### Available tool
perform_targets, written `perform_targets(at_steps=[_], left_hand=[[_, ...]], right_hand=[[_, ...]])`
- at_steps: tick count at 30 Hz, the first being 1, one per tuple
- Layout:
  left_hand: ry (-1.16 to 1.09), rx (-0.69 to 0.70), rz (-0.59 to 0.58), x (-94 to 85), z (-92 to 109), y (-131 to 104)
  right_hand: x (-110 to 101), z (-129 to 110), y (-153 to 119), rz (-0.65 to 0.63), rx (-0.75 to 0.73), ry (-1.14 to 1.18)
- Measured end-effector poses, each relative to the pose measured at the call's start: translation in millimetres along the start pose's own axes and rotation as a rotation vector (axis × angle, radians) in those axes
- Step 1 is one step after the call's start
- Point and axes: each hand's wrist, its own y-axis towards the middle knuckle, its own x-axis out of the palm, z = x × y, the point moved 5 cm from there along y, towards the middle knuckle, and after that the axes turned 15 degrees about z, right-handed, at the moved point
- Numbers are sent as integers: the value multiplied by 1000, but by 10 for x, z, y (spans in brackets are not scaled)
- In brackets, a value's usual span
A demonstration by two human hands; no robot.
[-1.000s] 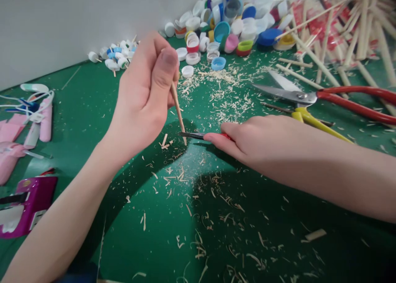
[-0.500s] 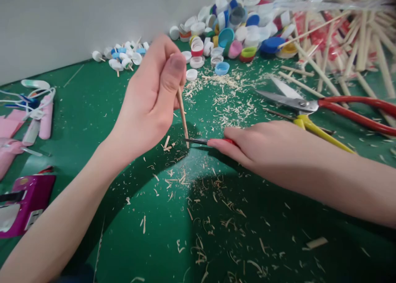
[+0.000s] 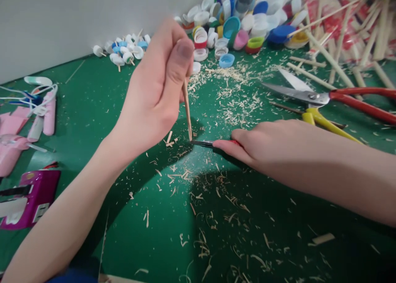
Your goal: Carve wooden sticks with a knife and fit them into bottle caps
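A thin wooden stick [image 3: 187,109] points down from my left hand [image 3: 163,76], whose thumb and fingers are closed round its upper end. The stick's lower tip is tapered and close to the green tabletop. My right hand [image 3: 262,145] is wrapped round the red handle of a small knife [image 3: 202,143]; most of the handle is hidden in the palm. The dark, narrow blade points left, its end at the stick's tip. Wood shavings [image 3: 185,175] lie scattered beneath and around both hands.
Red-handled scissors [image 3: 312,96] and a yellow-handled tool [image 3: 328,125] lie at right. Bottle caps [image 3: 231,27] are heaped at the back, beside bagged wooden sticks [image 3: 371,39]. Small caps on sticks [image 3: 123,52] sit against the wall. A magenta device [image 3: 46,192] and pink tools [image 3: 49,114] lie left.
The knife blade has gone from crossing the stick just above its tip to the very tip. The whole view has shifted slightly.
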Motion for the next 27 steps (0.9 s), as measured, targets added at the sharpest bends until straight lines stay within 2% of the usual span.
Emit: perform_targets(at_steps=[3, 6, 11, 14, 16, 19, 23, 27], left_hand=[[-131, 60, 6, 14, -65, 5], [-167, 39, 16, 39, -108, -6], [-186, 35, 61, 41, -53, -15], [-174, 93, 49, 43, -17, -15], [-194, 110, 58, 34, -29, -14], [-265, 26, 50, 38, -116, -16], [-298, -17, 71, 46, -166, -27], [-274, -48, 71, 45, -172, -15]], right_hand=[[-6, 20, -10, 45, -31, 63], [-22, 27, 5, 78, -41, -10], [-50, -55, 13, 34, -59, -59], [-81, -89, 3, 43, -55, -48], [-63, -82, -7, 6, -42, -79], [-6, -29, -27, -41, -19, -89], [7, -9, -44, 23, -60, 22], [-49, -55, -28, 48, 31, -105]])
